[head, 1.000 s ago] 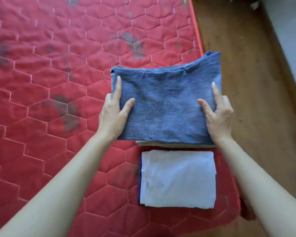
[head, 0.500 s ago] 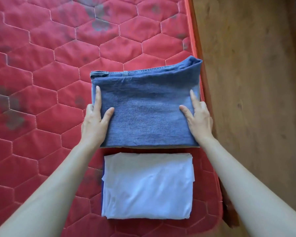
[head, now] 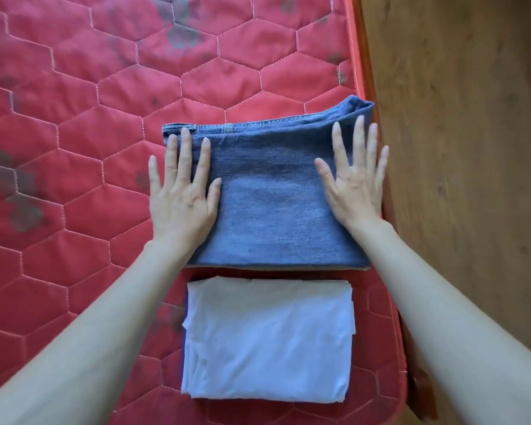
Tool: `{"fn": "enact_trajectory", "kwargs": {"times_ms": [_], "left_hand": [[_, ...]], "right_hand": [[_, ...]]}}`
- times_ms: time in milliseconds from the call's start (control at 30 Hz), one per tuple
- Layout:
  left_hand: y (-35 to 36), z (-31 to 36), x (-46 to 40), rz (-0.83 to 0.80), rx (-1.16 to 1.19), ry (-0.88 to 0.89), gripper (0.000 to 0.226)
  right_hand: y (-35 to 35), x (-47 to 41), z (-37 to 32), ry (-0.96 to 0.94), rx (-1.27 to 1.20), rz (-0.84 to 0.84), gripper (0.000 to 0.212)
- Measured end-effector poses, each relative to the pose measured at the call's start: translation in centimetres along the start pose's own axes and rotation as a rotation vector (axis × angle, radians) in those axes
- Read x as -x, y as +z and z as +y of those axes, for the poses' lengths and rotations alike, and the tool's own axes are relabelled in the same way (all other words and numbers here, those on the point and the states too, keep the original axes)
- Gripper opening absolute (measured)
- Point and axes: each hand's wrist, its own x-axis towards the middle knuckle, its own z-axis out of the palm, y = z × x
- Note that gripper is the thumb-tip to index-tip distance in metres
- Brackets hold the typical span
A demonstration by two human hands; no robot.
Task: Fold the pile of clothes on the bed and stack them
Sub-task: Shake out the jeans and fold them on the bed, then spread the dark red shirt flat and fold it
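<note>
Red quilted mattress by wooden floor; folded jeans and folded white garment near its right edge.

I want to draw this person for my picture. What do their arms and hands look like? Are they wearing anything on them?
Both arms are bare, with no sleeves showing. The left hand and right hand wear no gloves, and I can see no rings, watch or bracelets. The fingernails look short and unpainted.

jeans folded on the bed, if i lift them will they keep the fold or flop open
The jeans look like thick denim in several layers, so they will probably feel heavy and sag at the ends if lifted by one edge. Both hands, left hand and right hand, underneath should keep the fold.
</note>
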Motion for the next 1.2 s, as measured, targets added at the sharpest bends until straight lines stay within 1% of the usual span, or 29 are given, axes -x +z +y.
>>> {"fn": "enact_trajectory", "kwargs": {"times_ms": [67,133,233,333,367,433,467,500,567,600,667,767,900,1000,1200], "left_hand": [[1.6,-0.5,-0.4,-0.038,0.036,-0.084,0.066],[2.4,-0.8,-0.6,-0.032,0.073,-0.124,0.067],[2.1,-0.7,-0.8,-0.05,0.081,-0.12,0.067],[1.2,-0.4,-0.7,-0.101,0.056,-0.116,0.067],[0.6,-0.3,-0.7,-0.132,0.048,-0.115,0.067],[-0.9,-0.3,-0.6,-0.179,0.013,-0.097,0.069],[-1.8,-0.5,-0.2,-0.172,0.0,-0.073,0.067],[-2.9,-0.7,0.3,-0.138,0.003,-0.039,0.062],[-4.7,-1.8,2.0,0.003,0.015,-0.011,0.046],[-5.5,-2.5,3.2,0.058,0.023,-0.027,0.043],[-7.2,-4.3,5.8,0.093,0.052,-0.065,0.044],[-8.7,-8.1,10.3,0.105,0.055,-0.129,0.045],[-9.3,-15.3,16.5,0.029,0.038,-0.29,0.047],[-9.0,-21.5,20.9,-0.046,0.036,-0.395,0.05],[-7.7,-34.6,28.5,-0.105,0.064,-0.561,0.055]], "right_hand": [[1.4,-1.1,-0.1,0.031,-0.018,-0.072,0.066],[2.5,-1.3,0.0,0.047,-0.038,-0.1,0.068],[2.5,-1.6,0.0,0.043,-0.03,-0.146,0.067],[1.1,-1.7,-0.3,0.051,0.013,-0.213,0.066],[0.3,-1.6,-0.7,0.057,0.026,-0.21,0.066],[-1.2,-0.9,-2.2,0.044,0.011,-0.147,0.062],[-1.9,-0.4,-3.3,0.022,-0.025,-0.104,0.058],[-2.6,0.3,-4.5,-0.006,-0.072,-0.06,0.053],[-3.8,1.8,-7.5,-0.085,-0.14,0.055,0.046],[-4.2,2.6,-9.2,-0.128,-0.158,0.1,0.045],[-4.8,4.4,-12.8,-0.22,-0.171,0.14,0.042],[-5.1,7.4,-18.7,-0.355,-0.131,0.14,0.038],[-3.8,11.0,-26.4,-0.502,-0.106,0.061,0.036],[-1.7,13.5,-32.5,-0.584,-0.093,-0.002,0.037],[3.6,18.0,-46.1,-0.706,-0.057,-0.067,0.039]]}}
